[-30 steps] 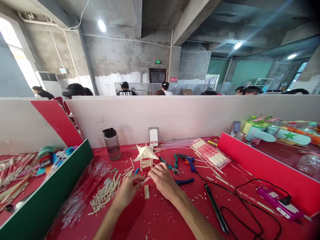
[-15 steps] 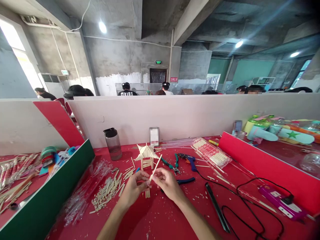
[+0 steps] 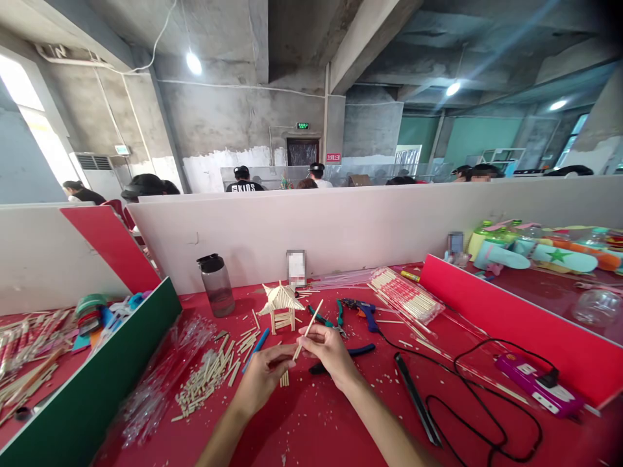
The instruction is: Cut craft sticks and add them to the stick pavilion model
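Observation:
A thin wooden stick (image 3: 314, 317) slants upward in my right hand (image 3: 333, 355), pinched between thumb and fingers near its lower part. My left hand (image 3: 265, 379) is beside its lower end, fingers loosely bent and the thumb apart; whether a fingertip touches the stick I cannot tell. Just beyond the hands stands a small pavilion model (image 3: 282, 305) built of sticks, with a pointed roof on posts. A few short sticks (image 3: 285, 378) lie on the red table between my hands. A blue pen (image 3: 260, 342) rests next to my left hand.
Cut stick pieces (image 3: 207, 379) and plastic wrap (image 3: 156, 376) lie left, near a water bottle (image 3: 215, 285). To the right are green-handled pliers (image 3: 339, 314), a glue gun (image 3: 363, 310), bundled sticks (image 3: 406, 295), a black utility knife (image 3: 416, 395) and a purple power strip (image 3: 540, 383). Low boards enclose the table.
My left hand's fingers have shifted down and slightly away from the stick's lower end. My right hand still pinches the stick. The camera view has shifted a little.

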Demonstrator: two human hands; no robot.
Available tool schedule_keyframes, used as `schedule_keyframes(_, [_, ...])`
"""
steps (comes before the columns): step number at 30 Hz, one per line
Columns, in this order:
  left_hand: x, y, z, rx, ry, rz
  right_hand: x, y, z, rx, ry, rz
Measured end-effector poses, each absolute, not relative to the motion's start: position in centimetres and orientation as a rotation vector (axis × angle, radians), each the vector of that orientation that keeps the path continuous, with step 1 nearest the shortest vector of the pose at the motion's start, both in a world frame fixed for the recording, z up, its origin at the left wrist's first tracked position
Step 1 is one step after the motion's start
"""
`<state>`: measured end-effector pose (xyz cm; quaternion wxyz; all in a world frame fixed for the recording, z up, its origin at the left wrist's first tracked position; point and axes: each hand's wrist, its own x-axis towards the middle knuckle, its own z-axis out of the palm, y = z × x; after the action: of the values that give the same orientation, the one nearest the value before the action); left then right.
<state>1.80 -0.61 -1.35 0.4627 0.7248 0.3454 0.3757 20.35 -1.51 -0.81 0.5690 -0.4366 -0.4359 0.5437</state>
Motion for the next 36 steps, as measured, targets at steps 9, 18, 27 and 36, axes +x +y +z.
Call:
schedule_keyframes(9, [1.3, -0.1, -1.8, 2.002, 0.878, 1.036, 19.7, -1.9, -0.8, -0.949, -0.993, 1.370])
schedule_keyframes(18, [1.2, -0.2, -1.1, 2.149, 0.811, 1.048, 19.7, -2.0, -0.7, -0.915, -0.878, 1.447])
schedule_keyframes(27, [1.0, 0.0, -2.0, 2.243, 0.807, 1.096, 19.6, -1.9, -0.9, -0.907, -0.845, 1.470])
schedule_keyframes(36, [1.1, -0.1, -1.7, 2.151, 0.879, 1.030, 19.0, -2.0, -0.7, -0.914, -0.832, 1.401])
